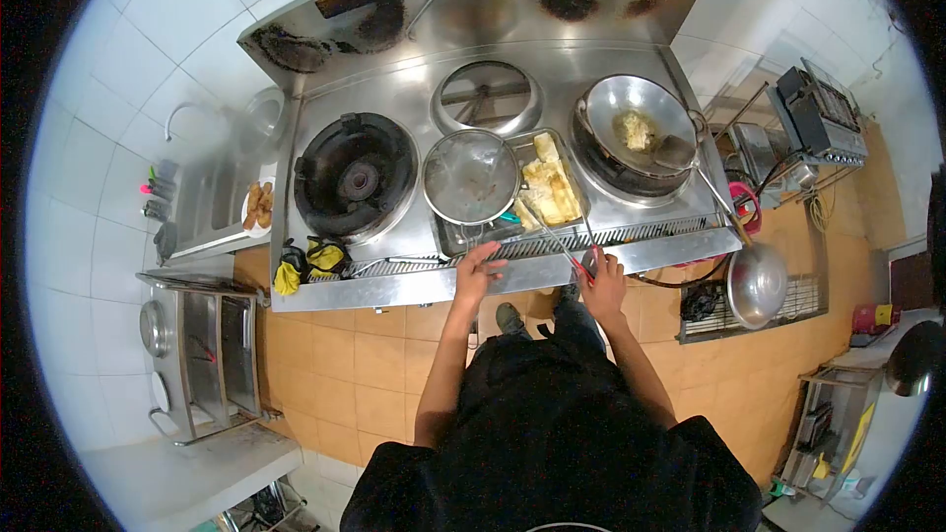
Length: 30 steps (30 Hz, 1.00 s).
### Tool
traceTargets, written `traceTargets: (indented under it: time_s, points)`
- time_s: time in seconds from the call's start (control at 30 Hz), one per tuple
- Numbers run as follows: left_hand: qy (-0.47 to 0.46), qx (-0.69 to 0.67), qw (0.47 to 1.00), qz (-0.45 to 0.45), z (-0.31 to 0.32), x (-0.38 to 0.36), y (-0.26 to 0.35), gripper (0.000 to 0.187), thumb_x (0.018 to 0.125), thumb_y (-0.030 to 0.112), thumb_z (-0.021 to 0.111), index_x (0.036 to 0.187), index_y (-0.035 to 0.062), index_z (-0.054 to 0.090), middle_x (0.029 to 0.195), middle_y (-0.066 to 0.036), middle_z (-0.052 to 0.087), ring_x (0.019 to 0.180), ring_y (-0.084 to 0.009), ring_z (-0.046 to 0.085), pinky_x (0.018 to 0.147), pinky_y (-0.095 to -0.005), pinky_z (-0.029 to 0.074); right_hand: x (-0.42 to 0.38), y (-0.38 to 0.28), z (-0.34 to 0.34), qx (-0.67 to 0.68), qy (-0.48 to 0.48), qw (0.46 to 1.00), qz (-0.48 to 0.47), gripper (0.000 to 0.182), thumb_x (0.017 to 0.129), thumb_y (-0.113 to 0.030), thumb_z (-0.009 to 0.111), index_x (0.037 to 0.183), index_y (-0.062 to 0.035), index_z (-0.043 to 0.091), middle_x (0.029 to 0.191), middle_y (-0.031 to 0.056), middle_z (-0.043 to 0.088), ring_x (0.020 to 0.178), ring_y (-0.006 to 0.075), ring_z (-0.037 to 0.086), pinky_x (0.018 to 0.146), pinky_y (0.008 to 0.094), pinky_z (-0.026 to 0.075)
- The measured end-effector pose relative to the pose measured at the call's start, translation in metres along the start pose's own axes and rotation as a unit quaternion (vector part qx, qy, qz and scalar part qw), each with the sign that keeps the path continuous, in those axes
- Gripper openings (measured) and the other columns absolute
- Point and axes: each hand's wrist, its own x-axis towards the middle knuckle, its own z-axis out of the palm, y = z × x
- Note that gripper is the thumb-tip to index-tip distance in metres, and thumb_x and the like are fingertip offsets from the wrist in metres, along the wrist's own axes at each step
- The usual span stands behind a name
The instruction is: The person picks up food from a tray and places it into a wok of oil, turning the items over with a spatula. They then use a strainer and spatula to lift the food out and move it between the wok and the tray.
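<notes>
My left hand (478,272) is held near the stove's front edge, below the round strainer (472,177), its fingers apart and nothing in them. My right hand (602,281) is closed on the red handles of tongs (575,261), whose metal arms reach toward a steel tray (454,236). Pale yellow food pieces (550,191) lie in that tray, beside the strainer resting partly over it. To the right, a wok (616,110) on a burner holds a little oil with a yellowish lump (636,129) in it, and a ladle (675,152) leans at its right side.
An uncovered black burner (359,180) is at the left of the stove, with yellow and black cloths (325,256) at its front corner. A plate of browned food (258,207) stands farther left. A large metal bowl (757,286) is beyond the stove's right front corner.
</notes>
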Motion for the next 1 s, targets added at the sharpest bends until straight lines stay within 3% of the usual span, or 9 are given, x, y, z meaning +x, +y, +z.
traceTargets:
  time_s: [0.07,0.3,0.37,0.43,0.53,0.7,0.87,0.97,1.0]
  points:
    - [0.002,-0.005,1.0,0.002,0.005,0.001,-0.001,0.044,0.087,-0.007,0.038,0.127,0.002,0.052,0.125,-0.01,0.06,0.098,-0.0216,0.066,0.073,-0.0311,0.053,0.006,-0.001,0.003,0.016,-0.014,1.0,0.014,0.067,0.08,-0.033,0.068,0.137,-0.0077,0.041,0.114,0.0159,0.051,0.104,0.0351,0.05,0.082,0.0483,0.044]
    - [-0.039,0.092,0.995,0.027,0.035,0.008,0.014,0.035,0.096,0.009,0.045,0.13,0.0041,0.052,0.127,-0.008,0.059,0.108,-0.0188,0.06,0.081,-0.0303,0.05,0.017,-0.03,-0.024,0.022,0.017,1.0,0.004,0.064,0.082,-0.032,0.066,0.133,0.0002,0.044,0.121,0.0206,0.049,0.108,0.0389,0.049,0.088,0.0487,0.043]
    - [-0.085,0.155,0.984,0.037,0.057,0.01,0.021,0.037,0.098,0.015,0.045,0.133,0.0034,0.049,0.13,-0.008,0.057,0.115,-0.02,0.056,0.089,-0.0322,0.048,0.021,-0.048,-0.03,0.212,0.057,0.974,-0.048,0.06,0.086,-0.028,0.061,0.132,0.0056,0.043,0.128,0.025,0.046,0.115,0.0414,0.046,0.095,0.0491,0.04]
    - [-0.16,0.117,0.971,0.13,0.096,0.0,0.042,0.051,0.101,0.031,0.042,0.142,0.001,0.038,0.145,-0.012,0.042,0.135,-0.0234,0.037,0.109,-0.0365,0.03,0.021,-0.079,-0.05,0.367,-0.041,0.929,-0.017,0.063,0.098,-0.035,0.041,0.143,0.0075,0.026,0.148,0.0278,0.026,0.14,0.0389,0.022,0.114,0.0435,0.019]
    - [-0.208,-0.032,0.965,0.154,0.151,-0.012,0.06,0.063,0.101,0.036,0.038,0.148,-0.0023,0.02,0.155,-0.017,0.02,0.144,-0.0275,0.015,0.115,-0.0383,0.014,0.044,-0.122,-0.091,0.508,-0.051,0.86,0.011,0.071,0.101,-0.049,0.018,0.15,0.0015,0.004,0.157,0.0203,0.004,0.146,0.0298,-0.003,0.117,0.0388,0.001]
    - [-0.325,0.141,0.917,0.184,0.188,-0.061,0.098,0.074,0.097,0.037,0.038,0.148,-0.0067,0.007,0.156,-0.024,0.009,0.145,-0.0335,0.009,0.116,-0.0399,0.007,0.129,-0.073,-0.138,0.667,0.066,0.737,0.09,0.076,0.1,-0.056,0.019,0.15,-0.0018,0.002,0.158,0.0132,-0.001,0.146,0.0245,-0.002,0.117,0.0366,-0.003]
    - [-0.341,0.239,0.872,0.258,0.224,-0.031,0.108,0.081,0.098,0.058,0.023,0.148,-0.0046,0.011,0.155,-0.022,0.013,0.145,-0.0337,0.01,0.116,-0.0383,0.01,0.14,-0.042,-0.148,0.649,0.068,0.751,0.096,0.078,0.098,-0.06,0.016,0.151,-0.0034,0.004,0.159,0.0117,0.0,0.146,0.0238,-0.003,0.116,0.0369,-0.004]
    - [-0.368,0.229,0.875,0.214,0.253,-0.011,0.106,0.073,0.1,0.047,0.025,0.148,-0.0048,0.006,0.156,-0.023,0.008,0.144,-0.0381,0.009,0.117,-0.0424,0.009,0.126,-0.025,-0.152,0.666,0.074,0.729,0.144,0.077,0.098,-0.059,0.016,0.151,-0.0043,0.003,0.159,0.011,-0.001,0.146,0.0237,-0.004,0.117,0.0366,-0.004]
    - [-0.376,0.224,0.873,0.215,0.263,0.0,0.097,0.078,0.099,0.056,0.018,0.149,-0.0025,0.008,0.156,-0.021,0.008,0.145,-0.0359,0.007,0.117,-0.0401,0.008,0.12,-0.015,-0.147,0.631,0.08,0.76,0.133,0.076,0.098,-0.06,0.014,0.152,-0.0074,0.003,0.159,0.01,0.002,0.146,0.0232,-0.002,0.117,0.0358,-0.001]
